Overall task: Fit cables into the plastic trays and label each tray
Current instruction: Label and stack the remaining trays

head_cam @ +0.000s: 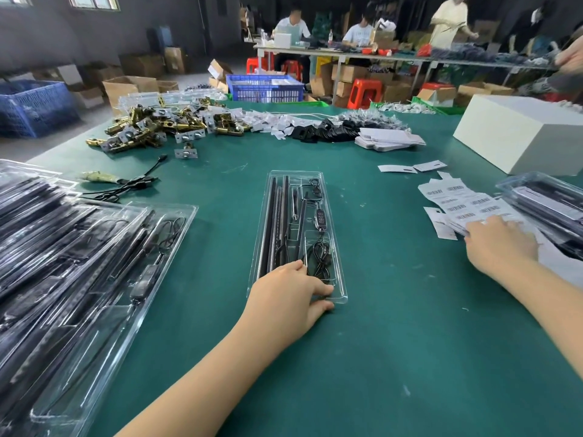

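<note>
Left hand point(291, 287) grips near end of tray point(298, 234), steadying it; right hand point(500, 244), fingers flat, presses label sheets point(467, 205), likely to pick one.

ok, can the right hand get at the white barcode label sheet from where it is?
Probably yes: right hand already lies on the white barcode label sheet, with nothing covering the sheet's near part.
</note>
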The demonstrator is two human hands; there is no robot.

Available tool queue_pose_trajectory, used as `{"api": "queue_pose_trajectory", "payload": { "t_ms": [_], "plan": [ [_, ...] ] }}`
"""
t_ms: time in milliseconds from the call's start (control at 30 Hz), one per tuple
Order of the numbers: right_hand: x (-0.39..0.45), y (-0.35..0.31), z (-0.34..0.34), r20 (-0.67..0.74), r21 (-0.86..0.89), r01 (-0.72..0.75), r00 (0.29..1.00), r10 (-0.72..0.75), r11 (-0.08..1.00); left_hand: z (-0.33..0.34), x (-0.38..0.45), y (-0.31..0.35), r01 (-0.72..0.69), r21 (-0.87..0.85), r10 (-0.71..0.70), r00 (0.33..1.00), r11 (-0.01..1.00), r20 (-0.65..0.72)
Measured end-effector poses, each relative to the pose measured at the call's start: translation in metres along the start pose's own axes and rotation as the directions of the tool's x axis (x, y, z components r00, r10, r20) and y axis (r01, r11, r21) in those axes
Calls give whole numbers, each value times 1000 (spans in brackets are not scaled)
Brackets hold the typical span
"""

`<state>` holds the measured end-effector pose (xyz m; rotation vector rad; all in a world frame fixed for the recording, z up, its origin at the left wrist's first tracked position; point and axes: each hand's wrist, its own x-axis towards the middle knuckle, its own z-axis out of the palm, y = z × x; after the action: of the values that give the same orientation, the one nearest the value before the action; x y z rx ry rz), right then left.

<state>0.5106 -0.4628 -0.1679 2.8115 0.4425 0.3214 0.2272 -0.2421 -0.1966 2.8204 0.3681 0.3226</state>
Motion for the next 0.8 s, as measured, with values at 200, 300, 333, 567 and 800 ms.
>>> {"api": "queue_pose_trajectory", "payload": {
  "t_ms": [200,300,333,567,800],
  "plan": [
    [7,-21,2,14,58,239,971,-240,969,0,-1,0,-2,-20,1,1000,1000,-29],
    [10,-28,8,87,88,122,988,-129,989,1,-1,0,-11,-26,10,999,1000,-40],
    [10,-30,10,94,66,92,991,-98,994,1,-1,0,-15,-23,14,999,1000,-40],
    [8,-30,1,30,-125,55,998,-52,991,2,1,-1,-29,-15,29,999,999,-19],
    [4,-21,-6,-76,-90,25,997,-32,996,1,0,-1,-23,-11,22,1000,1000,-14]
  ]
}}
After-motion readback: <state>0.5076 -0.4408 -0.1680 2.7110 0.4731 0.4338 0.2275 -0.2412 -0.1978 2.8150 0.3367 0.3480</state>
